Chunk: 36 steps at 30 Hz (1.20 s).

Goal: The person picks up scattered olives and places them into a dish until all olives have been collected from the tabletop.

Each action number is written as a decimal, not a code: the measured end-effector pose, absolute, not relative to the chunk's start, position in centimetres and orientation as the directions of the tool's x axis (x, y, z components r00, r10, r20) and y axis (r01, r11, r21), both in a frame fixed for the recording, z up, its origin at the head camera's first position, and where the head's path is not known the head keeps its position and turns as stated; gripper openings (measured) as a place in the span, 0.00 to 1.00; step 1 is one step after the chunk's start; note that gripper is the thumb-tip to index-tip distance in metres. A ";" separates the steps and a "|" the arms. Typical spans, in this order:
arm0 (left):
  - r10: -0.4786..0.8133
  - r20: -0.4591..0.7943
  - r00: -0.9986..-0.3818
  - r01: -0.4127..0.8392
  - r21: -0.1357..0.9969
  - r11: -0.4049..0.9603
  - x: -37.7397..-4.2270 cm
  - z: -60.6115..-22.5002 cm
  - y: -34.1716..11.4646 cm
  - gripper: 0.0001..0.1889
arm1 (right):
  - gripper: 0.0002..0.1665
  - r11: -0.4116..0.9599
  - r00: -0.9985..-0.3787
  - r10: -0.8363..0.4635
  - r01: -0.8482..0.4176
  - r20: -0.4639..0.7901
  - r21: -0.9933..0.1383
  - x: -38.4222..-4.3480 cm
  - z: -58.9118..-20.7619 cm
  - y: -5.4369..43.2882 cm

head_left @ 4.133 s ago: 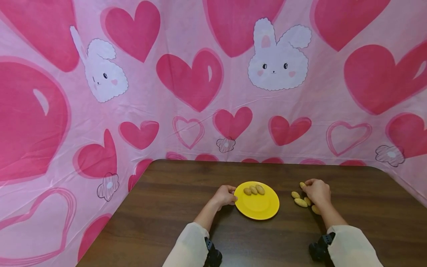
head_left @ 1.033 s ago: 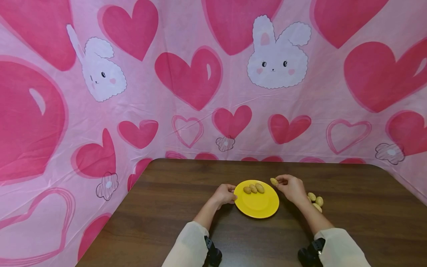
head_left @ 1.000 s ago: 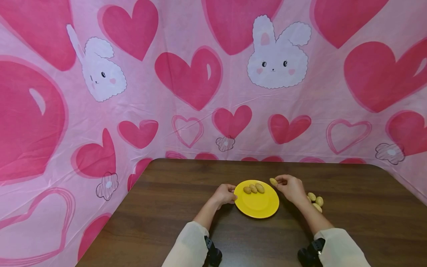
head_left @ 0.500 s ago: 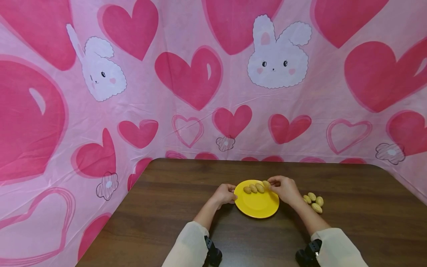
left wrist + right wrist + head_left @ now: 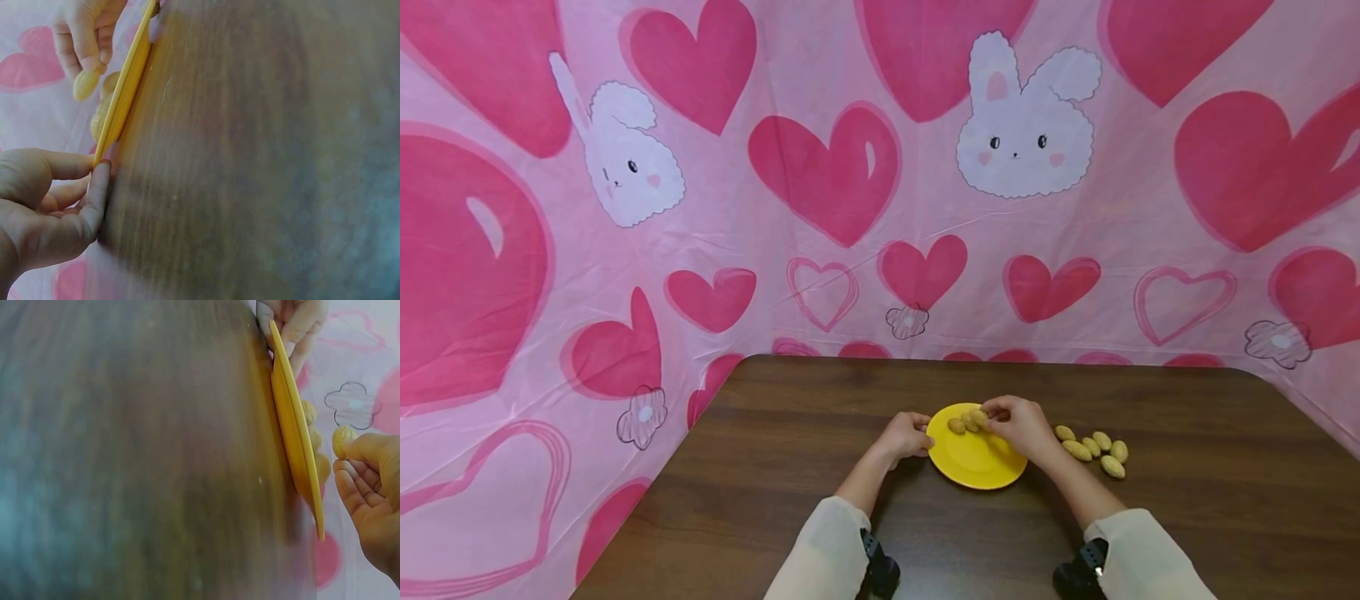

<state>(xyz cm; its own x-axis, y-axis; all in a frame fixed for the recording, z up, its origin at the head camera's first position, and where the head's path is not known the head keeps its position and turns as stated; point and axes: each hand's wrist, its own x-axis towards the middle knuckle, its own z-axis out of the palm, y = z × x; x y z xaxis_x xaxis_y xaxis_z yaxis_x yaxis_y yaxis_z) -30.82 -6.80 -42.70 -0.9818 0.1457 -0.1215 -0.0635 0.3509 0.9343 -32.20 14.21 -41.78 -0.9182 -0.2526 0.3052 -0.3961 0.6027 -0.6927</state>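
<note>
A round yellow plate (image 5: 976,462) lies on the brown wooden table. My left hand (image 5: 906,436) pinches its left rim; the left wrist view shows the rim (image 5: 128,87) between thumb and fingers. Three tan, oval, rough-skinned nuts sit in a row near the plate's far side, like this nut (image 5: 956,426) at the left end. Over that row, my right hand (image 5: 1021,427) holds another nut (image 5: 342,441) between thumb and fingertips. In the right wrist view a gap separates it from the row of nuts (image 5: 315,437). The head view has it overlapping the row, partly hiding it.
Several more nuts (image 5: 1091,447) form a loose cluster on the table (image 5: 1210,467), right of the plate, beside my right forearm. A pink cloth (image 5: 835,375) printed with hearts and rabbits hangs behind the table's far edge. Both wrists carry black cameras (image 5: 1078,571).
My right hand has picked a nut from the cluster and carried it left, past the plate's right rim to above the row. My left hand has stayed on the plate.
</note>
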 end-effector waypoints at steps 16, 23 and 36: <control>0.149 -0.115 -0.982 -0.058 0.937 0.345 -30.9 -42.7 -6.9 0.18 | 0.08 0.600 -0.896 -0.333 -0.442 0.294 -0.667 -32.0 -41.8 12.4; 0.150 -0.115 -0.982 -0.059 0.941 0.333 -31.0 -42.8 -6.8 0.18 | 0.08 0.625 -0.909 -0.365 -0.399 0.200 -0.671 -31.9 -41.8 11.7; 0.145 -0.122 -0.982 -0.067 0.939 0.337 -31.0 -42.8 -6.8 0.18 | 0.05 0.678 -0.933 -0.334 -0.339 0.138 -0.652 -31.8 -42.1 10.9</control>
